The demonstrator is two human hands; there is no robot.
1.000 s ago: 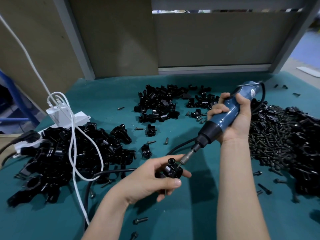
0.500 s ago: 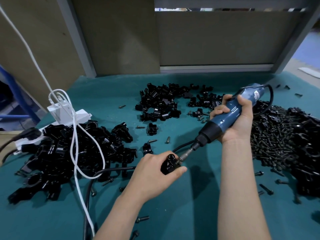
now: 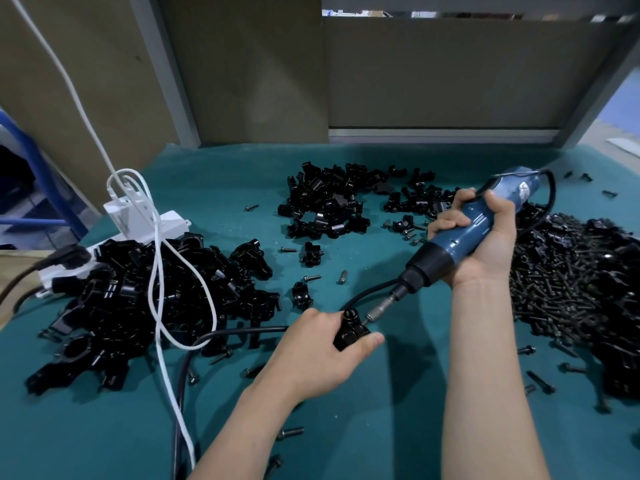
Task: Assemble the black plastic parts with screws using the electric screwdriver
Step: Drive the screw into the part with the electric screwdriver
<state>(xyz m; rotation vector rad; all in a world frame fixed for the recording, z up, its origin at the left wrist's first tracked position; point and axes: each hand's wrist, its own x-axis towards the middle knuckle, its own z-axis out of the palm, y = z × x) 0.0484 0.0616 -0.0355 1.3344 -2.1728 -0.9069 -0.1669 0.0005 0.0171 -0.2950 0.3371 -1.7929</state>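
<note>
Head view shows, nearest to the camera, two bare forearms over the green table mat (image 3: 398,427). Left hand (image 3: 311,355) is closed around a small black plastic part (image 3: 351,329), pressing it down against the mat; the thumb lies along the near side of the part and the other fingers cover its left side, so only the right end and the round top of the part can be seen. Right hand (image 3: 481,244), further and to the right of this grip, is wrapped firmly around the blue body of the electric screwdriver (image 3: 460,237). The long axis of the screwdriver runs diagonally: its cable end points up and away to the right, and its metal bit (image 3: 379,311) points down to the left, meeting the right side of the held part. I cannot tell whether a screw sits between the bit and the part.

A black cable (image 3: 242,332) passes just left of the left hand. Some loose screws (image 3: 289,433) lie on the mat near the left forearm. Left of the grip is a large heap of black parts (image 3: 145,303) with a white cable (image 3: 157,271) looped over it, and behind it a white power strip (image 3: 152,225). Right of the right hand is a wide pile of black screws (image 3: 571,282). Beyond both hands lies a smaller heap of black pieces (image 3: 329,202) in front of the back panel (image 3: 450,74).
</note>
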